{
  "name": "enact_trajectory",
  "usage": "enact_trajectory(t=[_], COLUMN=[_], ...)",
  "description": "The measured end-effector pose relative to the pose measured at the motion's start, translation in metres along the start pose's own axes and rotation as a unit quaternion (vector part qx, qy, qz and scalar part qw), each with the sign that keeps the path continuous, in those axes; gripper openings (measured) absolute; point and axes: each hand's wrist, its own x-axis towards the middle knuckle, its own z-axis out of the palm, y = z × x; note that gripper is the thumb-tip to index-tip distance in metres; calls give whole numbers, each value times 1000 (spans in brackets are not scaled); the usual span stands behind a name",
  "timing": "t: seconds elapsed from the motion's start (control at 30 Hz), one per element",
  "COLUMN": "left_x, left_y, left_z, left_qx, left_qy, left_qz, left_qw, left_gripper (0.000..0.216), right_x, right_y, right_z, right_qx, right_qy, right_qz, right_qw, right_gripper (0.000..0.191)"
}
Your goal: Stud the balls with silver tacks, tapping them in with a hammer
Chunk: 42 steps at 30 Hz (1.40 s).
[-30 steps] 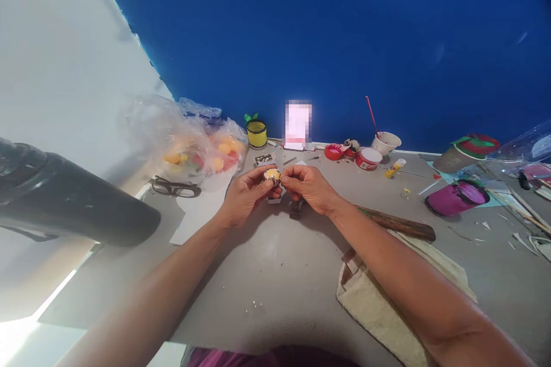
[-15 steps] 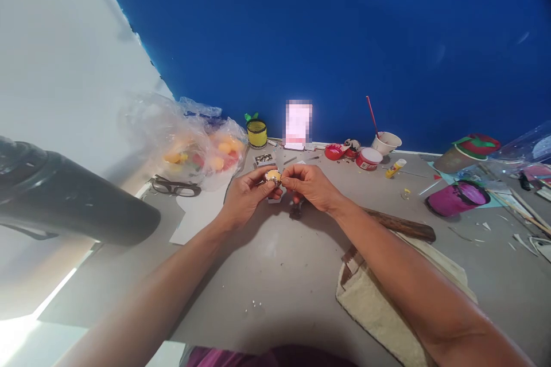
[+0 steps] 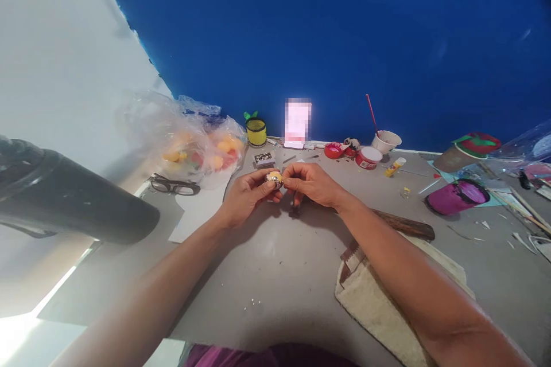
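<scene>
Ball [image 3: 274, 175], small, yellow on top with shiny silvery bits round the side, sits in the fingers of the left hand [image 3: 241, 198], above the table [image 3: 267, 266], roughly between both hands. Left hand narrow, holding the ball: thumb on its near left side, other fingers behind and below. Right hand [image 3: 313, 184] also narrow, thumb and forefinger pinched together at the ball's right edge; cannot tell if a tiny piece is between them. Ball is left of the right hand's fingertips, right of the left palm. Just beyond the left hand, a small box [image 3: 263, 159] with shiny pieces. Below the right hand, a small dark object [image 3: 294, 211], too unclear to name. Eyeglasses [image 3: 175, 186] and white paper [image 3: 196, 217] off to the left of the left hand; plastic bag [image 3: 193, 140] with orange and red things behind them, yellow cup [image 3: 257, 133] beside the bag. Brown wooden piece [image 3: 407, 225] and beige cloth [image 3: 370, 304] lie by the right forearm, partly under it in view. Farther right: red-sided tub [image 3: 368, 159], white cup [image 3: 385, 143] with a red stick [image 3: 371, 112] standing in it, glue stick [image 3: 394, 167], purple cup [image 3: 456, 198] tipped on its side.
</scene>
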Motion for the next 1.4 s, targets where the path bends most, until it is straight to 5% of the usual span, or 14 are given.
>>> enact_trajectory(t=[0.7,1.13,1.4], left_x=[0,-4,-8], left_y=[-3,2,4], left_z=[-3,-1,9], left_qx=[19,114,135], left_qy=[-63,-45,38], left_qz=[12,28,61], left_qw=[998,992,988], left_gripper=[39,42,38], right_x=[-2,-4,-2], right_y=[1,-1,-4], right_z=[-10,-13,0], right_qx=[-35,-49,-80], right_qy=[-61,-75,-16], right_qz=[-9,4,-9], right_qw=[997,996,997], right_gripper=[40,39,33])
